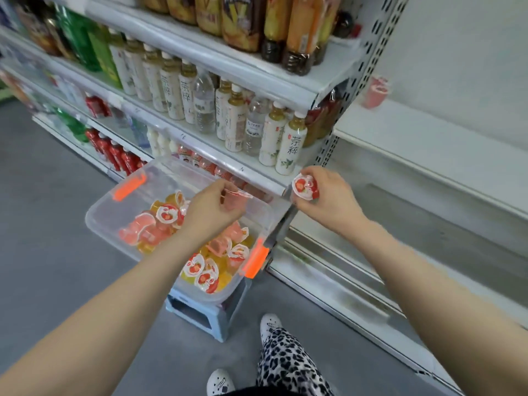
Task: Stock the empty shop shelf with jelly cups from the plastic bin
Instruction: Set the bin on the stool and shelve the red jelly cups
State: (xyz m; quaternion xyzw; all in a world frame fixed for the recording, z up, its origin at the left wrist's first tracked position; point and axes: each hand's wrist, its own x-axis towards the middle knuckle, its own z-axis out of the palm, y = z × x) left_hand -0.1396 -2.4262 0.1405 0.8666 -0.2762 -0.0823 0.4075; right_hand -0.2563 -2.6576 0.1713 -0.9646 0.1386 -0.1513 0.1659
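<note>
my left hand (213, 210) pinches a small pink jelly cup (233, 197) over the clear plastic bin with orange latches (98, 215), which holds a heap of pink and yellow jelly cups (148, 232). my right hand (333, 197) grips a strawberry-lidded jelly cup (305, 186) near the white metal shelf (428, 138).

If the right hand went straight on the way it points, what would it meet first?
Likely the end of the drinks shelf's front rail, just past the jelly cup the right hand grips; depth is unclear, so it might pass in front.
</note>
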